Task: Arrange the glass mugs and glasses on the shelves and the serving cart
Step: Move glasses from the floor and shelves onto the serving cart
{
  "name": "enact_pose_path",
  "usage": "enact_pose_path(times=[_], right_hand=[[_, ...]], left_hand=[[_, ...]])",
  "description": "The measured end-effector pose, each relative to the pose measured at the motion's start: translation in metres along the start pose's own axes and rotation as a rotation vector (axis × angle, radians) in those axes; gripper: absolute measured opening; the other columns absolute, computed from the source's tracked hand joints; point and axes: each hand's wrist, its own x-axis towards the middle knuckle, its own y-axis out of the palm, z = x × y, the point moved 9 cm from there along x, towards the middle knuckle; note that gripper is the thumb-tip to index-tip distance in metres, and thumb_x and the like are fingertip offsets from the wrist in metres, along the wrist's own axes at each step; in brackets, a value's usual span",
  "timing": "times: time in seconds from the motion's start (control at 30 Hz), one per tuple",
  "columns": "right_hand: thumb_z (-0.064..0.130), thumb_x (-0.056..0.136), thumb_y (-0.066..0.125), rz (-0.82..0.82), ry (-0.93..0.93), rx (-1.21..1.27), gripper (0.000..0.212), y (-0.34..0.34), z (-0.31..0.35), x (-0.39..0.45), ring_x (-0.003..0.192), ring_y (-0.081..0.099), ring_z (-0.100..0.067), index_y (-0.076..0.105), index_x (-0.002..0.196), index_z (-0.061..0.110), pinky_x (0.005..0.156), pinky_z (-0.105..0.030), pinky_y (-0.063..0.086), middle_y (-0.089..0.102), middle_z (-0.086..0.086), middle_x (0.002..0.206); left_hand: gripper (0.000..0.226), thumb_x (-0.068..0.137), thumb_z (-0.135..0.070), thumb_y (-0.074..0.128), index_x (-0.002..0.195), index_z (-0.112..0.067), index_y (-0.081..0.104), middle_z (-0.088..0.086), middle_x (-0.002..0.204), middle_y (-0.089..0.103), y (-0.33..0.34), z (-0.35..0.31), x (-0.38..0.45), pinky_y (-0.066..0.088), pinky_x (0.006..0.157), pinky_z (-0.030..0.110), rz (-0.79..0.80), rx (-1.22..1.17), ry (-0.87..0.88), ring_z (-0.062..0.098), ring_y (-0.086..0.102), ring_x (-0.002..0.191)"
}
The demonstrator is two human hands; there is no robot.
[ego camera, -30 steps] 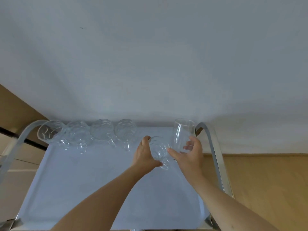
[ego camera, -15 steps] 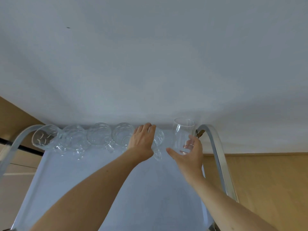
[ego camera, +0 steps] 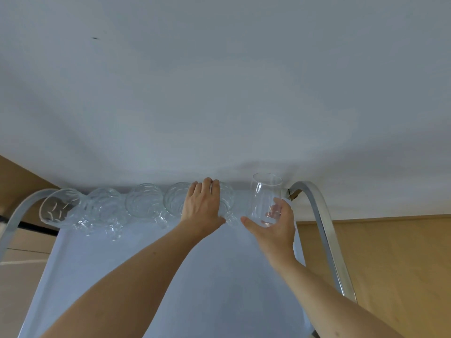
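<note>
L hand (ego camera: 203,206) flat on mug (ego camera: 225,200), fingers straight | R hand (ego camera: 273,228) grips glass (ego camera: 264,198) | on cart (ego camera: 219,276)

The left hand (ego camera: 202,206) covers most of the fifth mug (ego camera: 228,203); the cart (ego camera: 324,235) runs off the bottom edge
</note>
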Motion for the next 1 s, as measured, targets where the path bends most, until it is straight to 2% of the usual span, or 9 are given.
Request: enact_pose_path(times=[0.13,0.27,0.4,0.63,0.9,1.0], right_hand=[[0.036,0.057,0.098,-0.023,0.009,-0.011,0.087,0.004,0.002,-0.007,0.103,0.052,0.009,0.047,0.128,0.034,0.075,-0.013,0.049,0.05,0.016,0.114],[0.042,0.056,0.097,-0.041,-0.002,-0.03,0.088,0.011,0.012,-0.019,0.104,0.049,0.015,0.046,0.127,0.037,0.074,-0.013,0.048,0.049,0.018,0.115],[0.045,0.057,0.097,-0.055,-0.022,-0.053,0.088,0.017,0.025,-0.033,0.104,0.051,0.013,0.046,0.128,0.038,0.071,-0.01,0.048,0.05,0.019,0.116],[0.045,0.058,0.096,-0.027,-0.097,-0.07,0.086,0.023,0.045,-0.069,0.104,0.056,-0.001,0.044,0.127,0.039,0.066,-0.009,0.049,0.051,0.013,0.117],[0.039,0.059,0.097,0.045,-0.189,0.01,0.091,0.011,0.063,-0.14,0.106,0.057,-0.007,0.045,0.133,0.032,0.081,-0.019,0.051,0.051,0.008,0.12],[0.038,0.06,0.097,0.068,-0.226,0.015,0.091,0.002,0.069,-0.175,0.105,0.056,-0.007,0.044,0.134,0.03,0.082,-0.022,0.052,0.05,0.007,0.12]], left_hand=[[0.119,0.075,-0.065,0.075,0.157,-0.008,0.011,0.013,0.16,0.022,0.007,0.002,0.0,0.004,0.127,0.043,0.067,-0.046,0.018,0.03,0.019,0.151],[0.105,0.085,-0.064,0.066,0.159,-0.015,0.008,0.014,0.167,0.009,0.004,0.01,-0.008,-0.003,0.126,0.047,0.09,-0.142,0.03,0.034,0.001,0.155],[0.091,0.09,-0.06,0.06,0.159,-0.023,0.012,0.01,0.167,0.01,-0.011,0.019,-0.018,0.0,0.125,0.05,0.045,-0.21,0.055,0.033,0.001,0.155],[0.08,0.09,-0.06,0.058,0.156,-0.026,0.025,0.009,0.166,0.018,-0.039,0.039,-0.061,0.009,0.125,0.051,-0.052,-0.302,0.028,0.032,0.009,0.154],[0.078,0.092,-0.056,0.059,0.155,-0.026,0.026,0.006,0.166,0.018,-0.069,0.045,-0.152,0.011,0.124,0.052,-0.127,-0.301,-0.045,0.031,0.009,0.154],[0.077,0.092,-0.056,0.059,0.155,-0.026,0.027,0.007,0.166,0.02,-0.08,0.044,-0.196,0.012,0.124,0.052,-0.15,-0.281,-0.069,0.032,0.011,0.153]])
